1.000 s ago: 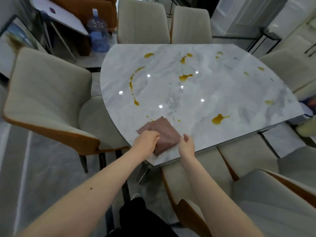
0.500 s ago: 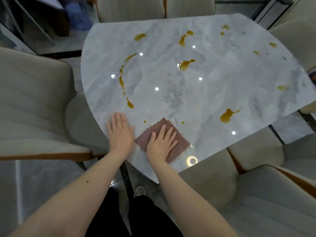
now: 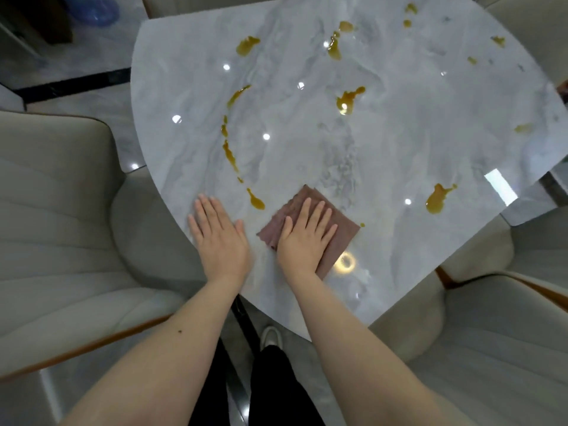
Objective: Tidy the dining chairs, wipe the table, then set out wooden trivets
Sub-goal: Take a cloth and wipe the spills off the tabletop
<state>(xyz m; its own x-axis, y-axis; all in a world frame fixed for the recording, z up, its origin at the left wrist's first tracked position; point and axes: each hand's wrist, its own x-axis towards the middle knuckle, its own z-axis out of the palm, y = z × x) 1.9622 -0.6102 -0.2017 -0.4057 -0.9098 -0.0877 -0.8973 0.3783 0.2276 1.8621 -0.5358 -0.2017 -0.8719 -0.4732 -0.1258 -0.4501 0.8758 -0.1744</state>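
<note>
The marble table [image 3: 399, 155] spreads beyond both hands, flanked by cream chairs [image 3: 55, 229]. Amber spills [image 3: 438, 198] lie ahead of the fingers. The brown cloth [image 3: 344, 235] sits under the right hand [image 3: 304, 238], pressed flat, fingers straight. The left hand [image 3: 219, 238] rests flat beside it, spread on bare marble.

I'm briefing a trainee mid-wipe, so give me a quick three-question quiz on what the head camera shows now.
1. True or false: the right hand lies flat on the brown cloth.
2. What does the left hand rest on: A) the cloth, B) the bare marble table, C) a chair?
3. Which amber spill lies nearest the cloth's left side?

Key:
1. True.
2. B.
3. The teardrop spill between the two hands, at the bottom of the curved trail.
</note>
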